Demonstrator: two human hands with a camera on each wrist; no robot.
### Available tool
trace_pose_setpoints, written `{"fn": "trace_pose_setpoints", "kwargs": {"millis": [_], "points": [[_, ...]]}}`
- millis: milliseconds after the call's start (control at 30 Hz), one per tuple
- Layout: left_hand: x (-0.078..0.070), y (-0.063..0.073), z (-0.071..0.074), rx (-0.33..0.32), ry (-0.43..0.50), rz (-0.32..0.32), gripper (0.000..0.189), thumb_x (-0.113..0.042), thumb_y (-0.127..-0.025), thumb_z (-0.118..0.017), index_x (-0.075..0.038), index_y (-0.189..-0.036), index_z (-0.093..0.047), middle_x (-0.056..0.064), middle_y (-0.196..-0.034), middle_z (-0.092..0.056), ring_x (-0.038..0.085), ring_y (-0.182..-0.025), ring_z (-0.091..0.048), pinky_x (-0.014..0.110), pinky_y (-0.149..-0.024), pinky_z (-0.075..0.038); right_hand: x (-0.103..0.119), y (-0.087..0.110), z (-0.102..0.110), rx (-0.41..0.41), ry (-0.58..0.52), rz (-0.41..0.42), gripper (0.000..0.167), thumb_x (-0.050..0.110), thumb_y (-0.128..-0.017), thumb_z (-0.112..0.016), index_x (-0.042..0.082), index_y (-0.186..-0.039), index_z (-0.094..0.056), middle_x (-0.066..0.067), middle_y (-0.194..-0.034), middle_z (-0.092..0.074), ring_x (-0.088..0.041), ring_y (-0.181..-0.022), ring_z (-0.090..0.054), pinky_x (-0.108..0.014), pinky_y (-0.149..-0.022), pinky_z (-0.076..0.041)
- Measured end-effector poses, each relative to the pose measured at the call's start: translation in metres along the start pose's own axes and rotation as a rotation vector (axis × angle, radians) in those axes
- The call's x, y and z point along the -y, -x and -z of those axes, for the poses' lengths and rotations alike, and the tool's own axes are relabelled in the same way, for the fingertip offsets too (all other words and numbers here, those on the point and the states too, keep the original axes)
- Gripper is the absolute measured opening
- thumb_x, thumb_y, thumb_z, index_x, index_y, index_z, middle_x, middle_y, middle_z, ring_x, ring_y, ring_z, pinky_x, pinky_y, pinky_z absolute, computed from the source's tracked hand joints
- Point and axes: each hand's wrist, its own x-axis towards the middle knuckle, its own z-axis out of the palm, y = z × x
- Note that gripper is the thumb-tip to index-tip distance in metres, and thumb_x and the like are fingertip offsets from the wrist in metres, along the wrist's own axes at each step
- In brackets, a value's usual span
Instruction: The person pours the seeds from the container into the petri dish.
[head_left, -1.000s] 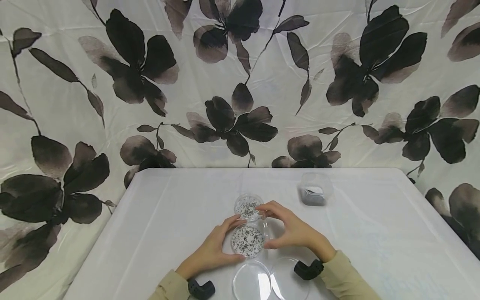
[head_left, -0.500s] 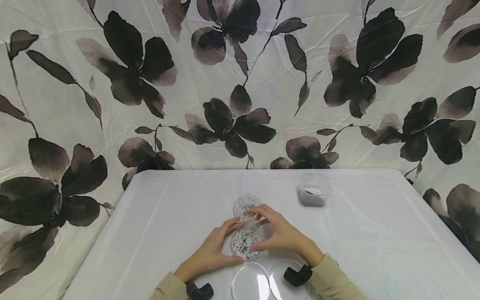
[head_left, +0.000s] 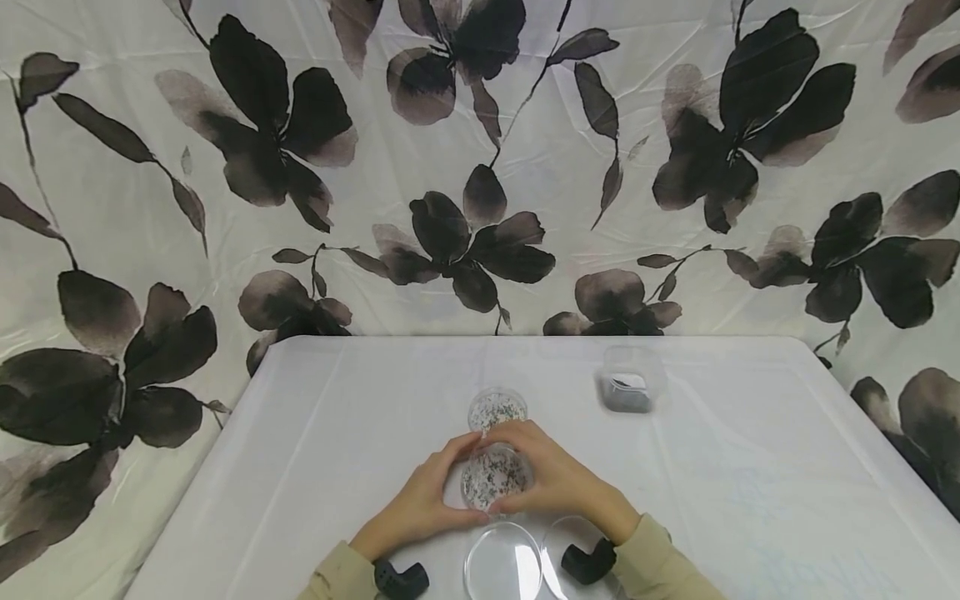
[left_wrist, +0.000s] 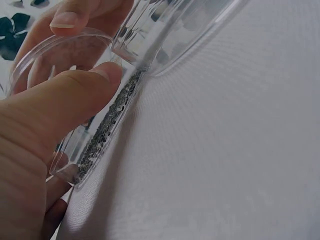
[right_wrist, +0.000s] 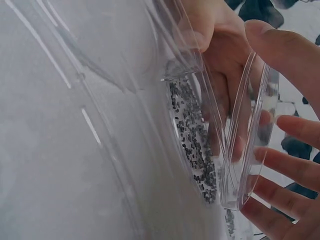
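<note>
A clear petri dish (head_left: 495, 482) with small black grains scattered in it stands on the table. My left hand (head_left: 422, 502) curves round its left side, thumb at the near rim and fingers at the far rim. My right hand (head_left: 557, 477) holds a clear lid (right_wrist: 246, 165) by its edge, thumb opposite the fingers. In the right wrist view the lid stands tilted over the dish. Whether it touches the dish rim I cannot tell. Just behind is another clear dish (head_left: 497, 407) with black grains, its near edge partly hidden by fingers.
Two clear round dishes or lids lie nearer me, one at the front (head_left: 502, 565) and one beside it (head_left: 557, 546), partly under the right wrist camera. A clear square container (head_left: 628, 390) with dark contents stands back right. A patterned cloth (head_left: 480, 167) hangs behind the table.
My right hand has moved left with the lid, from beside the near dish to over it. The left hand stays at the dish.
</note>
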Motion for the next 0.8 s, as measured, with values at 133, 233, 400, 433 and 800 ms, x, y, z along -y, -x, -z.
{"fn": "trace_pose_setpoints", "kwargs": {"millis": [133,233,400,433,800], "points": [[0.001,0.000,0.000,0.002,-0.019,-0.016,0.104,-0.049,-0.068,-0.087,-0.031,-0.153,-0.031,-0.012,-0.145,-0.049,0.021,-0.130,-0.049,0.058,-0.106,-0.037,0.001,0.000,-0.002,0.012,0.031,0.029,0.069,0.037,-0.070,-0.088,0.014,-0.129,-0.061,0.000,-0.140,-0.052,-0.021,-0.133,-0.042,-0.047,-0.111,-0.037],[0.002,-0.001,0.000,-0.001,-0.035,-0.039,0.104,-0.047,-0.069,-0.087,-0.027,-0.154,-0.031,-0.013,-0.145,-0.049,0.020,-0.130,-0.048,0.056,-0.106,-0.038,0.001,0.001,-0.004,0.020,0.058,0.040,0.067,0.038,-0.071,-0.088,0.015,-0.128,-0.061,-0.002,-0.143,-0.049,-0.021,-0.134,-0.041,-0.045,-0.110,-0.038],[0.001,-0.001,-0.001,-0.004,-0.043,-0.048,0.102,-0.053,-0.070,-0.085,-0.024,-0.153,-0.033,-0.013,-0.146,-0.048,0.017,-0.130,-0.048,0.054,-0.106,-0.039,0.002,0.004,-0.006,0.030,0.094,0.065,0.063,0.034,-0.073,-0.088,0.014,-0.127,-0.062,-0.006,-0.143,-0.049,-0.024,-0.132,-0.043,-0.043,-0.108,-0.042],[0.001,-0.001,-0.001,-0.003,-0.044,-0.054,0.102,-0.054,-0.070,-0.085,-0.023,-0.152,-0.034,-0.012,-0.146,-0.048,0.018,-0.130,-0.047,0.054,-0.106,-0.039,0.003,0.004,-0.006,0.032,0.099,0.067,0.063,0.034,-0.073,-0.088,0.014,-0.126,-0.063,-0.007,-0.143,-0.049,-0.024,-0.132,-0.043,-0.043,-0.107,-0.042],[0.003,-0.003,0.000,0.009,-0.044,-0.074,0.101,-0.037,-0.070,-0.089,-0.023,-0.153,-0.033,-0.011,-0.150,-0.044,0.017,-0.136,-0.042,0.053,-0.109,-0.036,-0.001,0.002,-0.011,0.046,0.143,0.067,0.056,0.041,-0.075,-0.085,0.018,-0.122,-0.065,-0.001,-0.146,-0.047,-0.019,-0.130,-0.042,-0.039,-0.106,-0.043]]}}
